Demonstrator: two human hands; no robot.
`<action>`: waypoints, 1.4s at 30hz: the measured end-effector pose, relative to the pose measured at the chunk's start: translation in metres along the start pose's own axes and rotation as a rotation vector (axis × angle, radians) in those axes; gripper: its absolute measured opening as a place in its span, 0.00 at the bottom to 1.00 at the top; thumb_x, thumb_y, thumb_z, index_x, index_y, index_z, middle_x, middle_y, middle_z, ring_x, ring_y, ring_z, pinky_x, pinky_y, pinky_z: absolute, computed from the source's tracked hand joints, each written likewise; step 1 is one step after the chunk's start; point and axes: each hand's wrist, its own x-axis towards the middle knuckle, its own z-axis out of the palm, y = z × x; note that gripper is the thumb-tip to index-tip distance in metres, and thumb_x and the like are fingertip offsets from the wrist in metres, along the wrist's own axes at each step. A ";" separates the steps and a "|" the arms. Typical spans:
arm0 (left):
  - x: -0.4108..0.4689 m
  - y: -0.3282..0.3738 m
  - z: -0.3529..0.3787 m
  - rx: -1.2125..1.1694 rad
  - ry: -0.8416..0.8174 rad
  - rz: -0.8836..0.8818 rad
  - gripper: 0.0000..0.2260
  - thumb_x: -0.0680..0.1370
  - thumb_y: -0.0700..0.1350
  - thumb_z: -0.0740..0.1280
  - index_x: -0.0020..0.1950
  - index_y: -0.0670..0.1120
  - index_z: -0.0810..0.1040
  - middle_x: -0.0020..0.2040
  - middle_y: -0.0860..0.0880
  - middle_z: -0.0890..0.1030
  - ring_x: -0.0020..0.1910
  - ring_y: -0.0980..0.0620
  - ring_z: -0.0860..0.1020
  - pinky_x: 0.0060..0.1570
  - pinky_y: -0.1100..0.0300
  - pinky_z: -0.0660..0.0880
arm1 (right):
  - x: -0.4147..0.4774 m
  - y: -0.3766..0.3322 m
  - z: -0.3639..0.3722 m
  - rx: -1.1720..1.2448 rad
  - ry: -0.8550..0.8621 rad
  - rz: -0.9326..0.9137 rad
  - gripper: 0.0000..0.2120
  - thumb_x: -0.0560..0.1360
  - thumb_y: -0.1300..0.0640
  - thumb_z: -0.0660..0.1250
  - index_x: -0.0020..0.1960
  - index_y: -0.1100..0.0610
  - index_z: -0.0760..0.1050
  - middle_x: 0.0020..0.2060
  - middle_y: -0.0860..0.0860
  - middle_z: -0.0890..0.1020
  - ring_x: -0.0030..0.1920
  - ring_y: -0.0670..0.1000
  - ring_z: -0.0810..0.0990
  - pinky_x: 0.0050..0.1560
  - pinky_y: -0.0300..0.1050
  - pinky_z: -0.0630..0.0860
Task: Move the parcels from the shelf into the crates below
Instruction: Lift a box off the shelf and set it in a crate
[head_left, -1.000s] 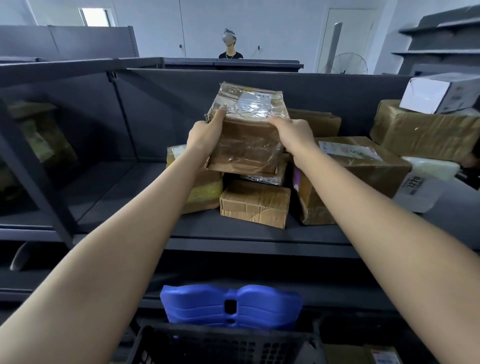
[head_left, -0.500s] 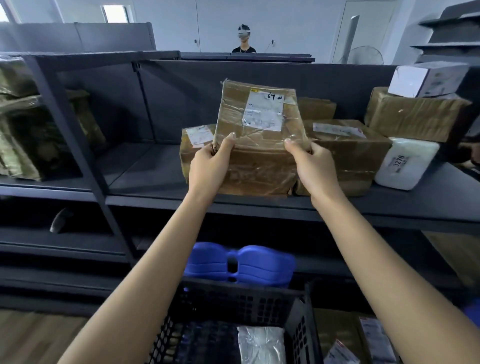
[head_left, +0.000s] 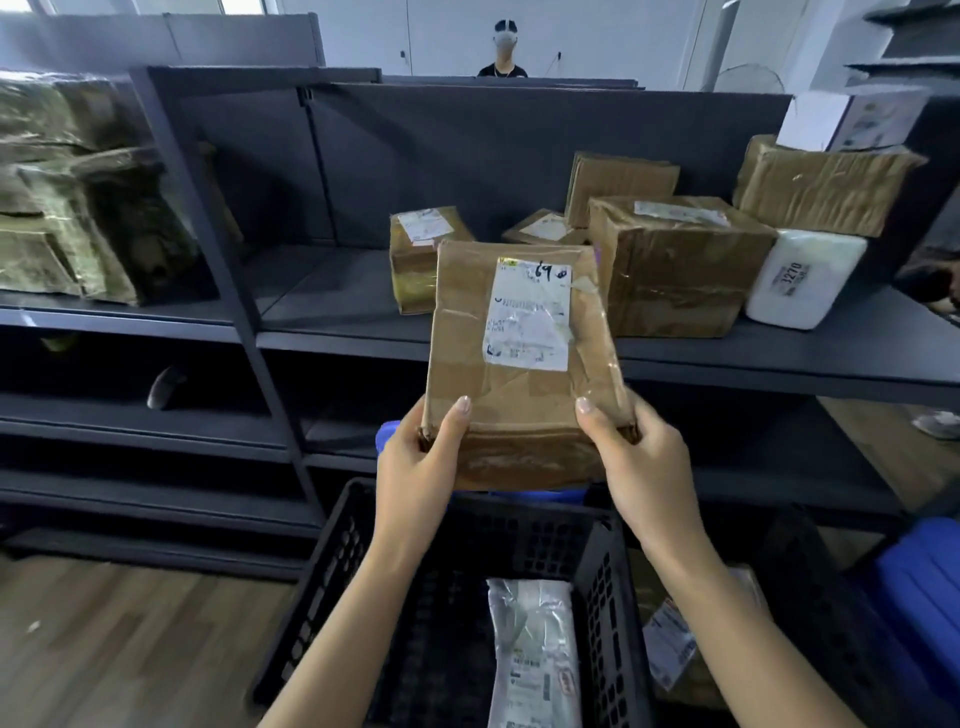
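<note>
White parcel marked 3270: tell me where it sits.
Head view: the white parcel sits at the right end of the shelf, just right of the big brown box, in front of a wider brown parcel.

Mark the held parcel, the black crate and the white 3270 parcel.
held parcel (head_left: 467, 332), head view, bare cardboard left of label
black crate (head_left: 322, 584), head view, left perforated wall
white 3270 parcel (head_left: 831, 265), head view, front face beside label

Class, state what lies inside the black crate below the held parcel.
A silver mailer bag with a label lies in the black crate. The left forearm and the picture's edge hide part of its floor.
</note>
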 end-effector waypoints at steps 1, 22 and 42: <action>-0.006 -0.005 -0.006 0.004 -0.005 -0.012 0.07 0.79 0.51 0.65 0.49 0.54 0.83 0.43 0.55 0.86 0.48 0.56 0.83 0.51 0.58 0.78 | -0.010 0.002 0.002 0.005 -0.016 0.002 0.09 0.76 0.50 0.66 0.56 0.43 0.77 0.41 0.36 0.83 0.46 0.36 0.80 0.41 0.26 0.72; -0.068 -0.065 -0.118 0.172 -0.147 -0.218 0.14 0.76 0.54 0.68 0.59 0.52 0.81 0.43 0.58 0.86 0.45 0.59 0.84 0.53 0.54 0.79 | -0.174 0.051 0.071 0.004 -0.010 0.191 0.27 0.73 0.47 0.67 0.71 0.50 0.69 0.54 0.38 0.82 0.57 0.39 0.79 0.62 0.43 0.73; -0.083 -0.074 -0.106 0.040 0.011 -0.138 0.18 0.74 0.54 0.64 0.61 0.49 0.79 0.48 0.56 0.85 0.50 0.59 0.83 0.50 0.61 0.80 | -0.122 0.040 0.066 -0.085 -0.135 0.295 0.25 0.70 0.38 0.64 0.66 0.40 0.71 0.45 0.31 0.82 0.47 0.34 0.81 0.47 0.32 0.74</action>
